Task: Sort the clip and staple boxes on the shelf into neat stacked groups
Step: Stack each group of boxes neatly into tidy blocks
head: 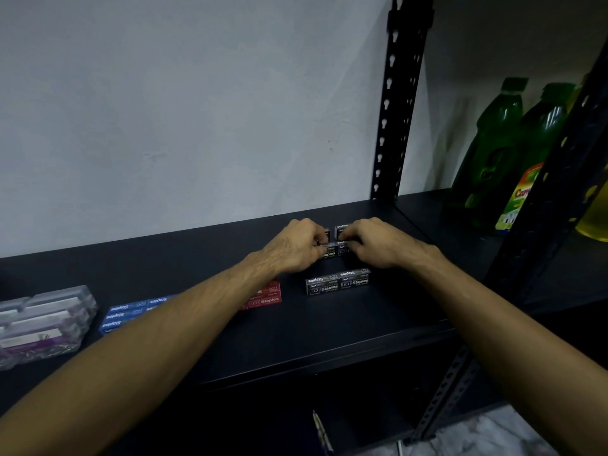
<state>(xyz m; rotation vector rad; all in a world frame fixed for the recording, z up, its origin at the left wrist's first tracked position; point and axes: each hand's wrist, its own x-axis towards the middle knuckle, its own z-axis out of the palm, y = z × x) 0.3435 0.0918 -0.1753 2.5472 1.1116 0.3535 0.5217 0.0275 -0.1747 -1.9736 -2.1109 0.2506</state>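
On the dark shelf (329, 327), my left hand (292, 246) and my right hand (378, 241) meet over a pair of black staple boxes (332, 252). Each hand pinches one box of the pair with curled fingers. Two more black boxes (340, 230) stand just behind, partly hidden by my fingers. Nearer me lies another pair of black staple boxes (339, 282). Red staple boxes (266, 296) sit stacked under my left forearm. Blue staple boxes (131, 312) lie stacked further left. Clear plastic clip boxes (42, 320) are piled at the far left.
A black perforated upright (394, 103) rises at the back right of the shelf. Beyond it stand green bottles (493, 153) and a yellow one (595, 215). A second upright (566, 179) crosses the right foreground. A white wall (197, 110) backs the shelf.
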